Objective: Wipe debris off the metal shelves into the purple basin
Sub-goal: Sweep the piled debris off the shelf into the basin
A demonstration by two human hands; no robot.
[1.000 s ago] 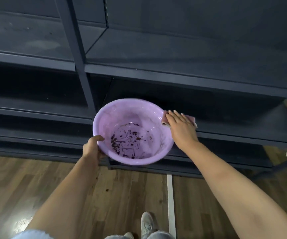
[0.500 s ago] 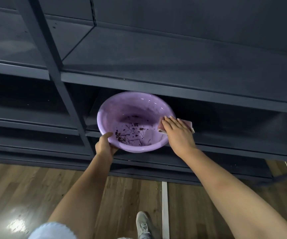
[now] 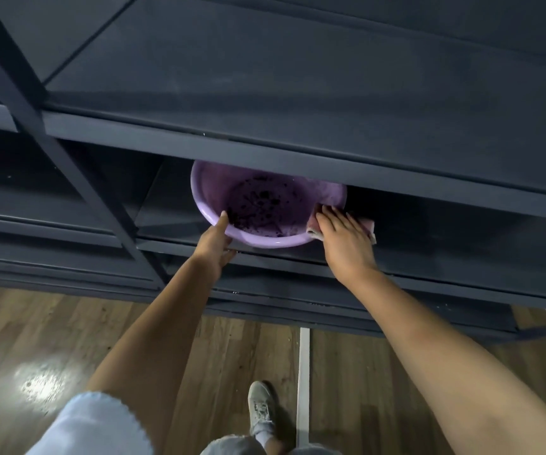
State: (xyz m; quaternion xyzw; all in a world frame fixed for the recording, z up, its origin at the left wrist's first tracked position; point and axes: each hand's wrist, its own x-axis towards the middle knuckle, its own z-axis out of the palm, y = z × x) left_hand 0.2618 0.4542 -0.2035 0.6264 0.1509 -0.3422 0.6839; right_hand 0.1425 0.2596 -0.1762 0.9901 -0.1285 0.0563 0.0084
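Writing is nowhere legible. 1 purple basin (image 3: 265, 211) sits tilted at the lower shelf's (image 3: 429, 257) front edge, gripped by the left hand (image 3: 214, 244); the right hand (image 3: 344, 238) presses flat-fingered on 1 pink cloth (image 3: 368, 226) beside it.

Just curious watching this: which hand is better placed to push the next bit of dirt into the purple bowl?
The right hand, probably. It already lies flat on the pink cloth on the shelf, right beside the purple basin. The left hand is busy holding the basin's rim.
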